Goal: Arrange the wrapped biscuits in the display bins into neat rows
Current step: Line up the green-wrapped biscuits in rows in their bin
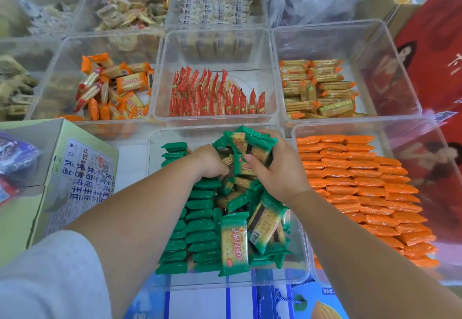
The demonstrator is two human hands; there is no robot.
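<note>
A clear bin (160, 141) in front of me holds green-wrapped biscuits. Along its left side the green packs (200, 221) stand in neat rows; on the right a loose pile (260, 223) lies jumbled. My left hand (210, 161) and my right hand (277, 166) are both in the middle of the bin, gripping a bunch of green packs (247, 143) between them and holding it up above the pile. My right thumb presses on the front of the bunch.
To the right, a bin of orange packs (355, 183) lies in tidy rows. Behind are bins of red packs (215, 96), gold-green packs (320, 88) and jumbled orange packs (112, 88). An open cardboard box (75, 168) stands at the left.
</note>
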